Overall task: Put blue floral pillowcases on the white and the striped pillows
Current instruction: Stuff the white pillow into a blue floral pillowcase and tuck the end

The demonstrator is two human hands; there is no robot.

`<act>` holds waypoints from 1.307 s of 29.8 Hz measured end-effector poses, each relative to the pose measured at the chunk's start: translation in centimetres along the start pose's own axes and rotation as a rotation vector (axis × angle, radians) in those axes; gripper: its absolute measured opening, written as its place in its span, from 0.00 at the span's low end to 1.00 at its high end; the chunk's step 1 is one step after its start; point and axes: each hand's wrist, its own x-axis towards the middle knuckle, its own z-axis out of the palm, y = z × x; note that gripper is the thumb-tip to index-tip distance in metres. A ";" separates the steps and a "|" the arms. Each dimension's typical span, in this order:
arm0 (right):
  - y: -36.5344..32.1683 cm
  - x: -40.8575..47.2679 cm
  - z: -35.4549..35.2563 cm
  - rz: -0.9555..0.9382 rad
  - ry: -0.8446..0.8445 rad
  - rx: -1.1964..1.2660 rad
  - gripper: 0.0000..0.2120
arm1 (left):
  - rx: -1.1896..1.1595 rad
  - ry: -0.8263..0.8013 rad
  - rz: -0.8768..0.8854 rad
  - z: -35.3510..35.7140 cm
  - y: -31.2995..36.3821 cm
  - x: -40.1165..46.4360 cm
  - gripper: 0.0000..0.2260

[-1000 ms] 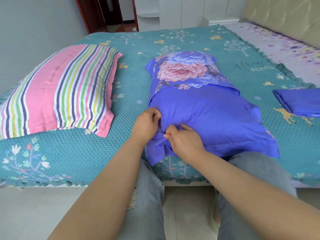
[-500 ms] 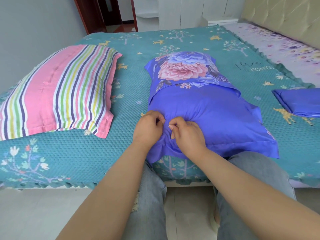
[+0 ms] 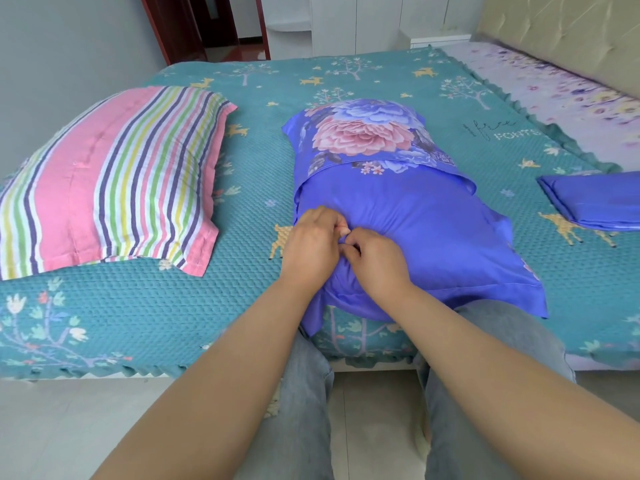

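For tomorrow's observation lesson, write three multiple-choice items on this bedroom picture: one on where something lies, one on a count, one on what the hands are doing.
1. Where does the striped pillow lie?
A. On the bed, left of the blue floral pillow
B. On the floor
C. On top of the blue floral pillow

2. How many folded blue pillowcases lie spare on the bed?
A. None
B. One
C. Three

3. What are the hands doing?
A. Resting flat on the striped pillow
B. Hanging free
C. Pinching the blue fabric near the pillow's near end

Key: 1 A, it rests on the teal bedspread to the left. 2 B, one folded piece lies at the right edge. 3 C, the left hand and right hand both have fingers curled on the fabric.
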 end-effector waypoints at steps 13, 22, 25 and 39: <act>1.7 2.8 -6.3 -0.265 0.134 -0.239 0.22 | -0.441 -0.197 -0.772 0.7 -1.5 -0.2 0.28; 2.3 3.4 -4.6 0.180 -0.199 -0.029 0.23 | -0.488 0.343 -0.628 -1.6 -2.1 -0.4 0.05; 3.6 3.5 -4.3 0.450 -0.109 0.420 0.21 | -0.265 0.427 -0.452 -2.0 -1.1 -0.8 0.04; 8.7 3.5 -6.0 0.286 -0.346 -0.366 0.36 | 0.213 -0.440 -0.132 1.2 -2.9 -1.4 0.28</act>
